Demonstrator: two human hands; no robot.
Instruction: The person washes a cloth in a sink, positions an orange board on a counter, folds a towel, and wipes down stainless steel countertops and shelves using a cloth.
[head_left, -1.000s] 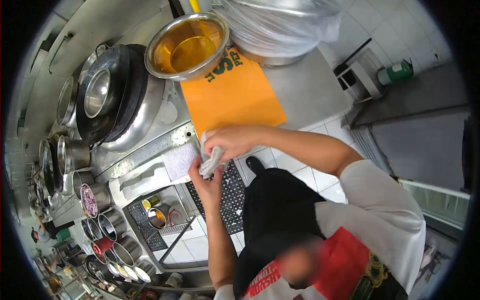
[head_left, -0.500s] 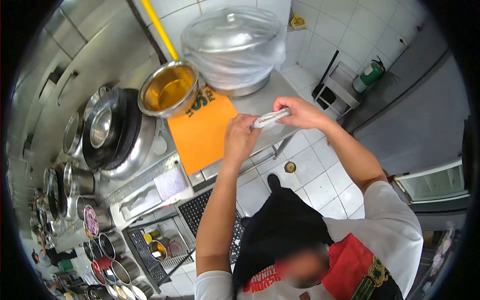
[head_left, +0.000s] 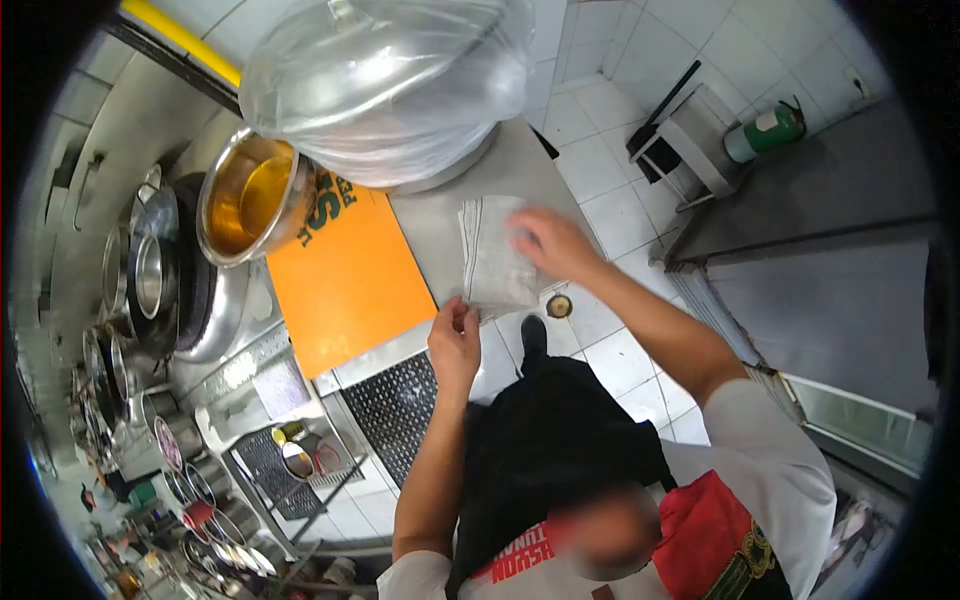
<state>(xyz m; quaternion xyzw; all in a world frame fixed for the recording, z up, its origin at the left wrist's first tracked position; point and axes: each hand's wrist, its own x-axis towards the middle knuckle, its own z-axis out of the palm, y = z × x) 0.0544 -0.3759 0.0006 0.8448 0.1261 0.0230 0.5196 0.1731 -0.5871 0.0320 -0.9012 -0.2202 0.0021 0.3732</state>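
Note:
A grey-white folded cloth (head_left: 492,255) lies flat on the steel table (head_left: 430,215), with dark stripes along its left side. At its lower left corner is my left hand (head_left: 455,345), fingers curled and thumb and fingertips pinching the cloth's edge. My right hand (head_left: 552,243) rests at the right edge of the cloth, a little blurred, with its fingers stretched out over it. To the left of the cloth lies an orange sheet (head_left: 350,280) with dark green lettering.
A steel bowl of amber liquid (head_left: 250,200) and a large lidded pot wrapped in clear plastic (head_left: 390,90) stand at the back. Woks and pans (head_left: 160,270) line the left. A green fire extinguisher (head_left: 765,133) is at the far right, near a grey cabinet (head_left: 820,300).
The folded cloth, held up between both hands before, now lies flat on the table. My hands have lowered and my right hand has let go. The view has shifted closer to the table.

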